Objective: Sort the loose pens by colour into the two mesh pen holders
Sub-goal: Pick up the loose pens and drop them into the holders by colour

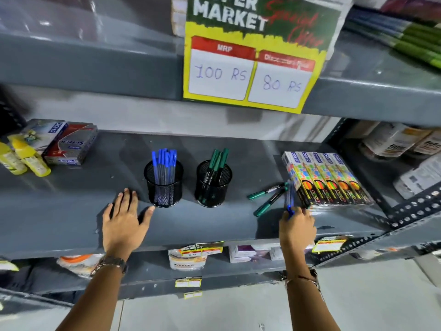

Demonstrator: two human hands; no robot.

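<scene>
A grey metal shelf (71, 218) fills the middle of the frame. At lower right, the right hand (297, 226) pinches the near end of a slim blue pen (290, 199) between its fingertips; the pen's long axis runs away from the hand toward the back of the shelf, beside a pack of neon pencil boxes (331, 180). The pen's home, the left mesh holder (164, 185), a black wire cylinder bristling with blue pens, sits well to the left of the grip, past the right mesh holder (213, 183) with its green markers. Two loose green markers (268, 195) with dark barrels lie slantwise just left of the right hand. The left hand (125, 219) rests flat and empty, fingers spread, just beside the blue holder.
</scene>
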